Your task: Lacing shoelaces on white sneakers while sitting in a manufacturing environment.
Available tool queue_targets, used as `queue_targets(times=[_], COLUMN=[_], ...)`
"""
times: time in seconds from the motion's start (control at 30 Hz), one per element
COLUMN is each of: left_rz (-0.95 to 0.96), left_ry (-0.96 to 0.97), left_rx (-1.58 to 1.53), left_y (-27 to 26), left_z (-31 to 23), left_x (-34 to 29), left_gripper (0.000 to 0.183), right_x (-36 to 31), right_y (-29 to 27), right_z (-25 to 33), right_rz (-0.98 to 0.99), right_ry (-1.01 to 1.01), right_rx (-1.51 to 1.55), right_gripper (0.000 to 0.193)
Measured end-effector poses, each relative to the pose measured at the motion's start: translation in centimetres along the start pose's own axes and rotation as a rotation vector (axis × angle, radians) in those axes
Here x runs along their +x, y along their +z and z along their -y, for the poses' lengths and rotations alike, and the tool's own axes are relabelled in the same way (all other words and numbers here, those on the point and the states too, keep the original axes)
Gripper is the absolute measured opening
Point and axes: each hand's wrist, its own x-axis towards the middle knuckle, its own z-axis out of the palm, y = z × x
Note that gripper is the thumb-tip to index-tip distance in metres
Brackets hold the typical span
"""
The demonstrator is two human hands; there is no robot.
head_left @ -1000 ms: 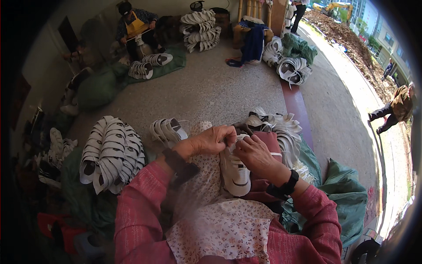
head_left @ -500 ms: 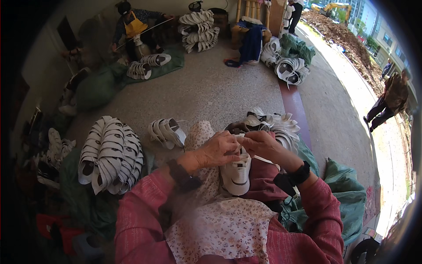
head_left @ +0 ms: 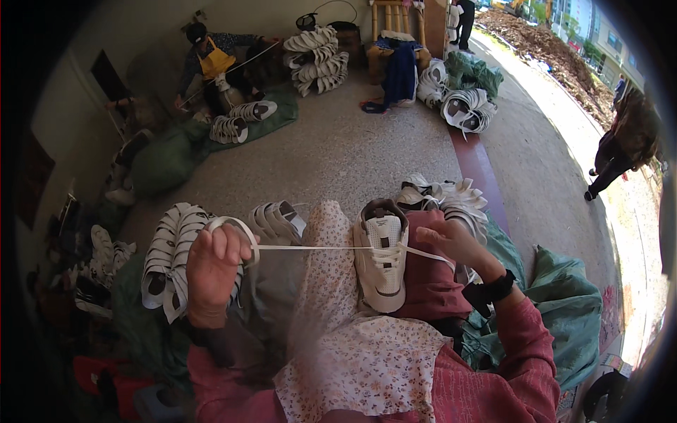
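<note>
Closest in, a flowered apron [head_left: 360, 359] covers the lap of a seated person wearing red sleeves [head_left: 518, 345]. On the lap, right of centre, sits a white and grey shoe [head_left: 381, 285], its toe pointing near and its opening far, between the flowered cloth and a dull red trouser leg [head_left: 427, 282].

The left hand [head_left: 214, 264], raised well to the left of the shoe, has its fingers curled tightly around a flat white lace [head_left: 317, 247]. The lace runs straight and taut from that hand to the front of the shoe, with a loop standing up over the fingers. The right hand [head_left: 455, 243] is just beside the shoe on its right, fingers pointing left; another length of lace passes beneath it, and I cannot tell whether it grips that.

A little farther off, nested white shoe uppers stand in a pile [head_left: 161, 257] on the left, and more lie in a bundle [head_left: 458, 208] on the right, near a green sack [head_left: 564, 296].

At the far left, a co-worker in a yellow apron [head_left: 216, 63] holds a long, pale strip. Far right, a person in dark trousers [head_left: 613, 166] is outdoors in sunlight, near a mound of brown earth [head_left: 557, 60].
</note>
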Motion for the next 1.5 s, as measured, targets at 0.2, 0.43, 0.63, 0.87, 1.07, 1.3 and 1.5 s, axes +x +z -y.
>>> queue_targets(times=[0.2, 0.43, 0.63, 0.87, 1.07, 1.3, 1.5], left_rz=[-0.198, -0.156, -0.292, 0.243, 0.305, 0.351, 0.309], left_ry=[0.211, 0.187, -0.123, 0.121, 0.048, 0.211, 0.105], left_rx=[-0.327, -0.568, 0.358, 0.936, 1.214, 1.385, 1.594], left_y=[-5.9, -8.4, -1.7, 4.8, 6.9, 7.0, 8.6], left_z=[-3.6, -5.2, -0.2, 11.7, 16.9, 18.0, 17.9], left_x=[-3.1, -4.3, -0.1, 4.6, 5.4, 5.7, 6.1], left_gripper=[0.022, 0.021, 0.027, 0.017, 0.009, 0.007, 0.005], right_x=[-0.2, -1.7, -5.8, -12.3, -14.3, -13.5, -13.7], right_y=[1.3, -1.3, -8.4, -12.9, -13.2, -11.8, -11.6], right_z=[-2.4, 1.5, -2.5, -4.6, -8.1, -9.0, -9.8], right_rz=[0.272, -0.097, -0.25, -0.61, -0.573, -0.522, -0.548], right_ry=[-0.239, 0.114, -0.261, -0.268, -0.256, -0.275, -0.209], right_rx=[-0.48, 0.766, 1.539, 1.498, 1.535, 1.599, 1.606], right_gripper=[0.028, 0.035, 0.036, 0.027, 0.025, 0.021, 0.02])
